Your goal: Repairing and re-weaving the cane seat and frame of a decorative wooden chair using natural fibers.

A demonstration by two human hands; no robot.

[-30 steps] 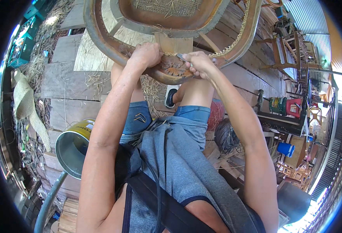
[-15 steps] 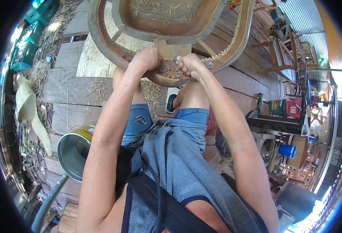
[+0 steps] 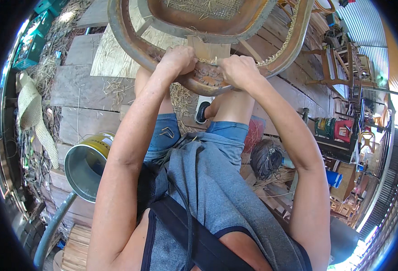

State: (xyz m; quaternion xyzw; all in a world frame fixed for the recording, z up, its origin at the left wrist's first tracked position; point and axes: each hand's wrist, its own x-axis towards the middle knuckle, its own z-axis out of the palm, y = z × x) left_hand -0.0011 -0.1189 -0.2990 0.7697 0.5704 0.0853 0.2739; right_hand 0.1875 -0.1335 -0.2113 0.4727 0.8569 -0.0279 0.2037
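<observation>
A brown wooden chair frame [image 3: 271,67] stands tilted in front of me, with a carved ornament [image 3: 208,74] on its near rail. On the ornament's left, my left hand [image 3: 180,60] is closed at the rail's inner edge, fingers curled down. My right hand [image 3: 238,71] is closed on the other side, thumb and forefinger pinched at that same edge. What either hand pinches is too small or hidden to make out. Pale cane ends [image 3: 282,49] line the right inner edge. Beyond lies the woven cane seat [image 3: 203,9], with loose bits on it.
An open yellow metal bucket [image 3: 87,167] is at my left beside a grey pipe [image 3: 54,230]. Loose straw lies on the floorboards [image 3: 84,86]. A woven cane strip [image 3: 34,115] hangs at far left. A dark bundle of strands [image 3: 266,159] sits right of my leg; wooden chairs [image 3: 332,67] stand farther right.
My right hand has shifted right, away from the left, and turned so its back shows. The right elbow bends outward more. The whole view has shifted slightly, the frame now sitting farther right and higher.
</observation>
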